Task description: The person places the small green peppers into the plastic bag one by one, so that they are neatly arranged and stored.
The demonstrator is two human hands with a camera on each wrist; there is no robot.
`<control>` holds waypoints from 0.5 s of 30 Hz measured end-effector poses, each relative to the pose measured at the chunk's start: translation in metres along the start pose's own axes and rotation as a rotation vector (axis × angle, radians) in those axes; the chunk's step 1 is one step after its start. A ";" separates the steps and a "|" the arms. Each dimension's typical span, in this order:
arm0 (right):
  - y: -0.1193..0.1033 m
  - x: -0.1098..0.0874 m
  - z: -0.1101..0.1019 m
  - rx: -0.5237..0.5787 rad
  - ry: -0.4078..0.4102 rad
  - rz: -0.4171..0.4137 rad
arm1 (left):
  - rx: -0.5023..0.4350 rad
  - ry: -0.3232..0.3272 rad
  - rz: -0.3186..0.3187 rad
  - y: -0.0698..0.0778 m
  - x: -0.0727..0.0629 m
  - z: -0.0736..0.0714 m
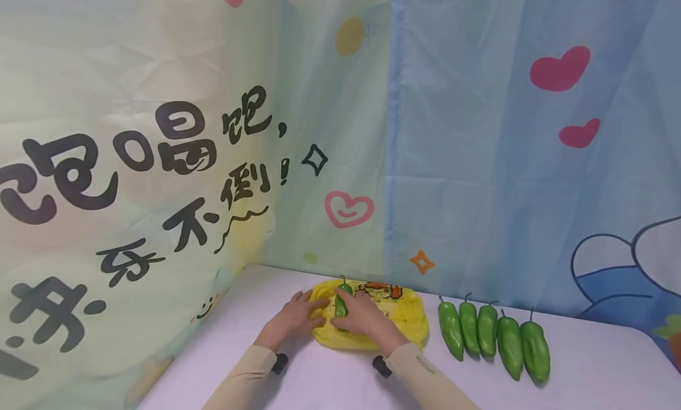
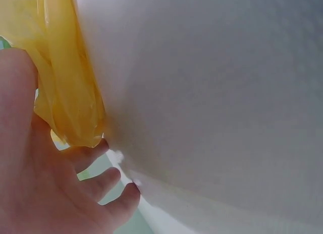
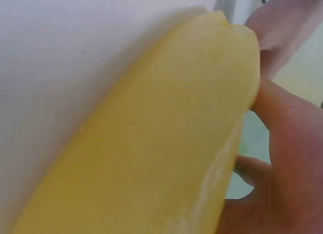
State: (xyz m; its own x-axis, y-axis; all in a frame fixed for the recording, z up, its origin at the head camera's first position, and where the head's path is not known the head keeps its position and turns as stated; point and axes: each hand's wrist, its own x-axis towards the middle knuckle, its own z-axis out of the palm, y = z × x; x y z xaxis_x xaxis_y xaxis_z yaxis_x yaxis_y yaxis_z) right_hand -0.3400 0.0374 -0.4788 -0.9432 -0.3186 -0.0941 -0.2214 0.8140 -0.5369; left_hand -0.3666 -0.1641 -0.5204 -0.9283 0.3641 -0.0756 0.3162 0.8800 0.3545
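A yellow plastic bag (image 1: 409, 324) with printed figures lies spread on the table. My right hand (image 1: 362, 315) is over it and grips a green pepper (image 1: 344, 288), whose stem points away from me. The fingers and thumb partly cover the pepper. At the bag's left side, my left hand (image 1: 295, 316) holds the edge, with the bag's film (image 2: 75, 93) passing between thumb and fingers in the left wrist view. The other fingers there are spread. In the right wrist view the bag's near side (image 3: 151, 133) hides part of the right hand (image 3: 298, 153).
Several green peppers (image 1: 487, 333) lie in a row on the table right of the bag, stems pointing away. The white table (image 1: 319, 386) ends at a printed curtain (image 1: 452, 162) at the back and another at the left.
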 end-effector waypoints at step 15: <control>-0.003 0.007 0.015 -0.025 0.077 -0.026 | 0.011 0.007 0.013 0.002 0.000 -0.002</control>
State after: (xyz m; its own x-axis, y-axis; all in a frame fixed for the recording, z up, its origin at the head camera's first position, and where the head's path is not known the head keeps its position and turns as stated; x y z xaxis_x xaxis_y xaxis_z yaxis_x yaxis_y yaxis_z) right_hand -0.3421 0.0252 -0.4905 -0.9530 -0.3027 -0.0155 -0.2514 0.8180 -0.5174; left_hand -0.3661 -0.1632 -0.5182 -0.9253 0.3737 -0.0643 0.3308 0.8785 0.3447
